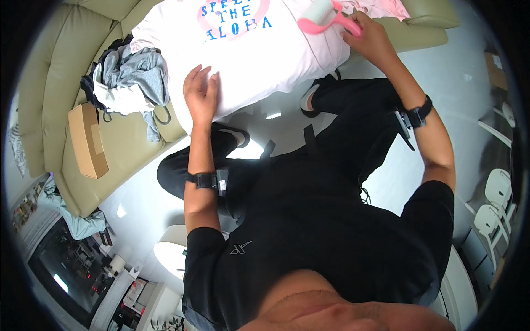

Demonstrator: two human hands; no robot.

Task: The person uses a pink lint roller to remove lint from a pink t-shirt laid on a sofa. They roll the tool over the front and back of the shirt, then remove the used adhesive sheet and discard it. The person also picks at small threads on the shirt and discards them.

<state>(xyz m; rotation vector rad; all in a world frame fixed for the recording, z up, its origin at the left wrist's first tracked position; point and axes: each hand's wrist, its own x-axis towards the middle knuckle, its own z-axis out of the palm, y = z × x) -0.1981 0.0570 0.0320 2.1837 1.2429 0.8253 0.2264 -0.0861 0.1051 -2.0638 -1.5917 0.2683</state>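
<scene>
A pale pink T-shirt (248, 66) with a printed slogan lies spread over a broad surface in front of me, at the top of the view. My left hand (201, 95) rests on its lower left part with the fingers apart, holding nothing. At the shirt's upper right, my right hand (368, 39) is closed around the pink handle of a lint roller (319, 18). The roller's pale cylinder is over the shirt; whether it touches the cloth I cannot tell. What supports the shirt is hidden beneath it.
A green leather sofa (120, 140) curves around the left and top. On it are a heap of grey, white and black clothes (136, 78) and a cardboard box (88, 140). Another pink garment (385, 7) lies at the top right. White chairs (497, 186) stand at the far right.
</scene>
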